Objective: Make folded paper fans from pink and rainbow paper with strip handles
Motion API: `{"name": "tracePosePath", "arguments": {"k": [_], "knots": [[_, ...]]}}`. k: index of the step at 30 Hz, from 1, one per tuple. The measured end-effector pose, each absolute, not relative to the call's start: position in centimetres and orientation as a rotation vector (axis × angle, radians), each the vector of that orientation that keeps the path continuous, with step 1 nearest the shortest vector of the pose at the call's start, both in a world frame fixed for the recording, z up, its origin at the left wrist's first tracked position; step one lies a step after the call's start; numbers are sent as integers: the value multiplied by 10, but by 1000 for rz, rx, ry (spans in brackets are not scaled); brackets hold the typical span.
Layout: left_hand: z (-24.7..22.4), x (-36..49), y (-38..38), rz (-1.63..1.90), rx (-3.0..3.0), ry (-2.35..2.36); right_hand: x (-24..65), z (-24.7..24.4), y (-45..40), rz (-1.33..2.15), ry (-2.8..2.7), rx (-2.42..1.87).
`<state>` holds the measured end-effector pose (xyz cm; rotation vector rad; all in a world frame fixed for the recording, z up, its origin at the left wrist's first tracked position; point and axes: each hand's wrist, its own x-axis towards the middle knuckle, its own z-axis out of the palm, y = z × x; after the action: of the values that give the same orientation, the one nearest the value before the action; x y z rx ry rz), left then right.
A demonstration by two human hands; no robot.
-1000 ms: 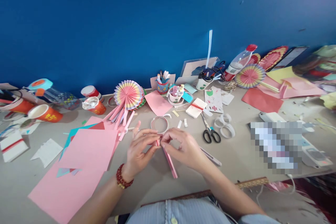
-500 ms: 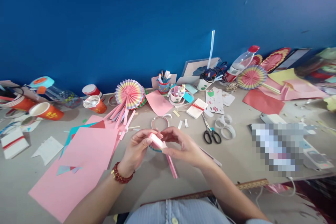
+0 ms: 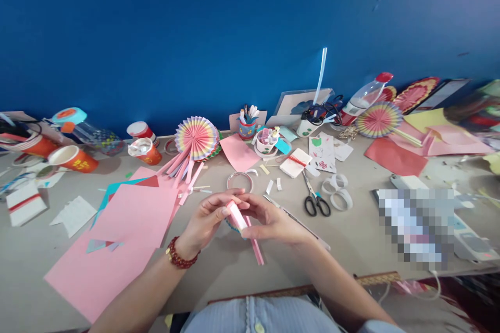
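Both my hands meet over the table around a narrow bundle of folded pink paper (image 3: pixel 236 216) with a pale, whitish face. My left hand (image 3: pixel 209 218) pinches its upper end between thumb and fingers. My right hand (image 3: pixel 267 219) grips its lower end, the thumb on the near edge and the fingers behind. Below the right thumb a thin pink paper strip (image 3: pixel 257 251) slants down; whether it joins the bundle I cannot tell. Just beyond the hands lies a roll of tape (image 3: pixel 239 174). Something with a blue edge is mostly hidden beneath them.
Pink paper sheets (image 3: pixel 136 213) lie to the left, near a pleated paper fan (image 3: pixel 197 138). Black-handled scissors (image 3: pixel 316 205) and white tape rings (image 3: pixel 339 199) are at right. Orange paper cups (image 3: pixel 80 160), a plastic bottle (image 3: pixel 365 96) and a blue wall (image 3: pixel 219 36) stand behind.
The bundle has turned to a steeper slant, and my hands have drawn closer together around it. The view has shifted slightly.
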<state>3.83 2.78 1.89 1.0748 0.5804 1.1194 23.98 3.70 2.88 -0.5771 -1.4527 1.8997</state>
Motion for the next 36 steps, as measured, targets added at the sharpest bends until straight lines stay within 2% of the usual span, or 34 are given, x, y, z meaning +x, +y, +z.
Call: {"name": "tracePosePath", "arguments": {"k": [9, 14, 21, 25, 29, 32, 36], "knots": [[20, 34, 31, 1092, 1338, 505, 240, 26, 42, 1750, -1665, -446], [26, 32, 31, 1049, 1663, 478, 248, 22, 39, 1533, -1909, -548], [35, 31, 27, 961, 1705, 576, 249, 23, 34, 1418, -2002, -606], [30, 33, 27, 969, 1556, 539, 240, 21, 33, 1473, -1860, -615], [21, 39, 25, 1045, 1501, 596, 231, 13, 32, 1652, -1489, -664], [16, 43, 23, 1103, 1528, 752, 230, 9, 34, 1724, -1175, -667], [14, 45, 21, 1151, 1648, 947, 230, 9, 36, 1715, -1026, -739]]}}
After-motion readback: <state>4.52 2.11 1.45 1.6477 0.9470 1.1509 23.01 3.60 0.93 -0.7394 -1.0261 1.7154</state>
